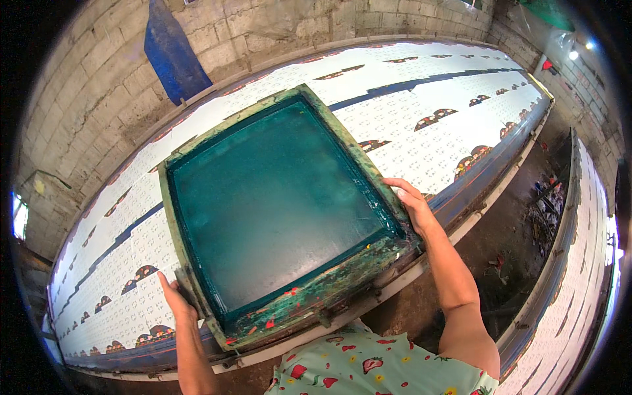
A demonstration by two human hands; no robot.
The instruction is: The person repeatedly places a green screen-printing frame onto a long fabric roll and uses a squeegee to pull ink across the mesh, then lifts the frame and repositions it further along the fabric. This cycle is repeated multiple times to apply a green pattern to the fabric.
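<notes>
A large screen-printing frame (pixel 276 197) lies tilted in front of me, its green mesh set in a worn wooden border with paint stains. On its right side my right hand (pixel 411 204) grips the border, fingers laid along the edge. My left hand (pixel 176 299) is at the lower left side, closed against the border, with part of the fingers hidden by the wood. Beneath the frame, a long printing table (pixel 263 76) carries white printed sheets with small motifs and dark, colourful scalloped patches.
A second long table (pixel 559 309) with printed sheets stands at the right. Between the tables, a dirt floor (pixel 487 263) holds a heap of scraps (pixel 546 204). A block wall (pixel 85 112) runs behind, with a blue board (pixel 172 59) leaning on it.
</notes>
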